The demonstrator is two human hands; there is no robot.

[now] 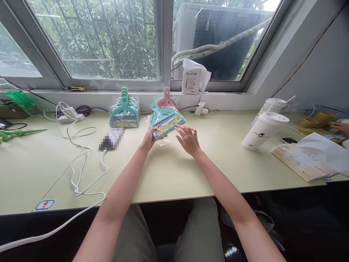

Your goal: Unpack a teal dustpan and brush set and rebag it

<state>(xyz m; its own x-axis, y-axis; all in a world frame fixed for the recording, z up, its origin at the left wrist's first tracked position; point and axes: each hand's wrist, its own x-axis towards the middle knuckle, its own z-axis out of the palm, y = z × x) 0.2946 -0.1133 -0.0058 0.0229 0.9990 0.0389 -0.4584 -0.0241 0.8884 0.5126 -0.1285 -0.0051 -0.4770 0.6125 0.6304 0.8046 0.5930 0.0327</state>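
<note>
My left hand point(149, 139) grips the lower left corner of a teal mini dustpan and brush set point(165, 120) in clear plastic wrap, held tilted above the table. A yellow-green printed label runs across its brush bristles. At its lower right, my right hand point(188, 138) has its fingers spread, close to the label; whether the fingertips touch it I cannot tell. Just behind stands a pink wrapped dustpan set point(167, 97), partly hidden by the teal one. To the left, a row of several teal and green wrapped dustpan sets point(124, 112) stands against the wall.
A blurred-out phone point(111, 139) with a white cable point(81, 182) lies left. Two lidded paper cups point(261, 133) and a tissue pack point(305, 160) are at right, near another person's hand point(340, 127). A white box point(191, 80) sits on the windowsill.
</note>
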